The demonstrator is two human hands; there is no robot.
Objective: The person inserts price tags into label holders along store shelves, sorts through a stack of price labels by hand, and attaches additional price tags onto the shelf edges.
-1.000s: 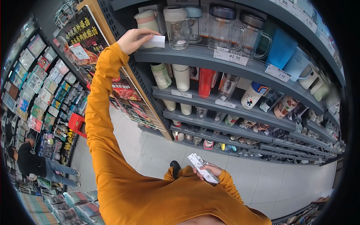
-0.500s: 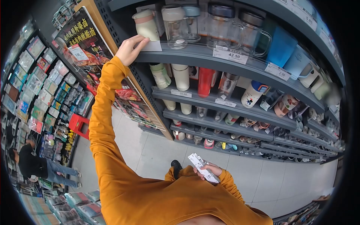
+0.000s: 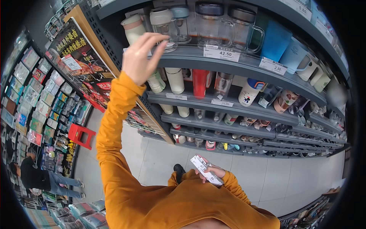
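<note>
At upper left, our left hand is half open, nothing visible in its grasp, by the grey shelf. The 42.50 tag is on its edge; lower centre, our right hand grips unmounted price tags.

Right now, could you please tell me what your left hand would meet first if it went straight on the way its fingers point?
The left hand would probably meet the white-lidded glass bottle first, though the depth between them is unclear.

Right hand holds printed price labels
</note>
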